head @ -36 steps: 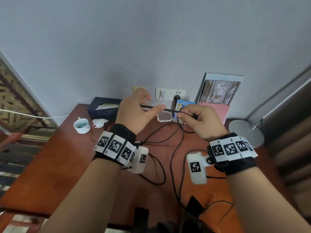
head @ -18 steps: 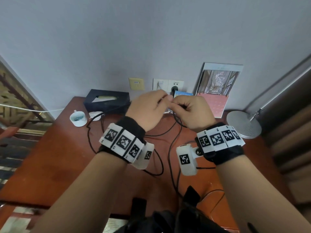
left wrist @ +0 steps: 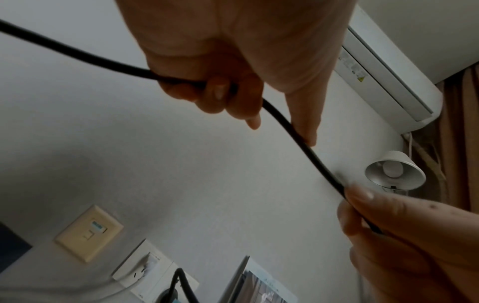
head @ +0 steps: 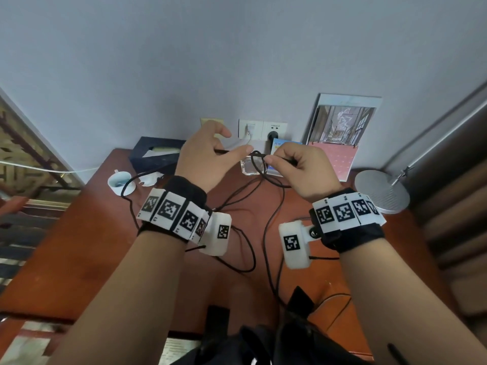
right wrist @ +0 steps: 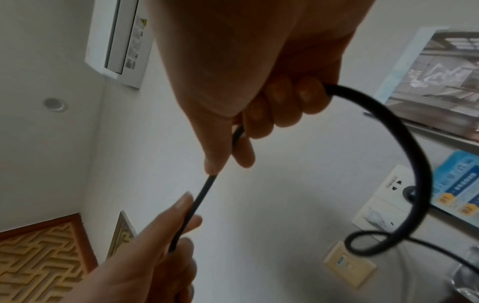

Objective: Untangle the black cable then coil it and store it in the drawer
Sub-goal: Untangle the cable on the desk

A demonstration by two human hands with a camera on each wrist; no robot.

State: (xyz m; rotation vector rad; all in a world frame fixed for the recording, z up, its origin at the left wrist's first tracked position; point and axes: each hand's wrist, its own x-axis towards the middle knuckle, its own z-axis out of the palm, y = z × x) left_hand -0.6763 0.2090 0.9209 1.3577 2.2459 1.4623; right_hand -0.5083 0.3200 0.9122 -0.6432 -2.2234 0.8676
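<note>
Black cable [head: 266,227]: one stretch is raised above the worktop [head: 79,241], spanning the gap between both hands; a small loop sits just left of the right fingertips. The remainder trails down in slack, crossing loops over the wood, one strand running left past the cup [head: 120,181].

Left hand [head: 203,160]: lower fingers curled round the cable, as the left wrist view shows [left wrist: 215,90], with the thumb extended along the strand; index finger lifted clear.

Right hand [head: 297,167]: thumb and index finger pinch the cable at their tips, and the other fingers close round it further back [right wrist: 285,102]; from that fist the cable arcs out in a wide bend.

Worktop: reddish-brown wood, set against a pale wall.

Cup: white, on the left part of the worktop, beside crumpled white paper [head: 150,179].

Tissue box [head: 155,154]: dark, at the rear left.

Clear block [head: 250,168]: transparent, at the rear centre, below the loop.

Wall sockets [head: 262,129]: white, one with a black plug [head: 273,135] inserted.

Picture card [head: 342,127]: leaning against the wall, rear right.

Lamp base [head: 382,192]: round, silver, far right.
</note>
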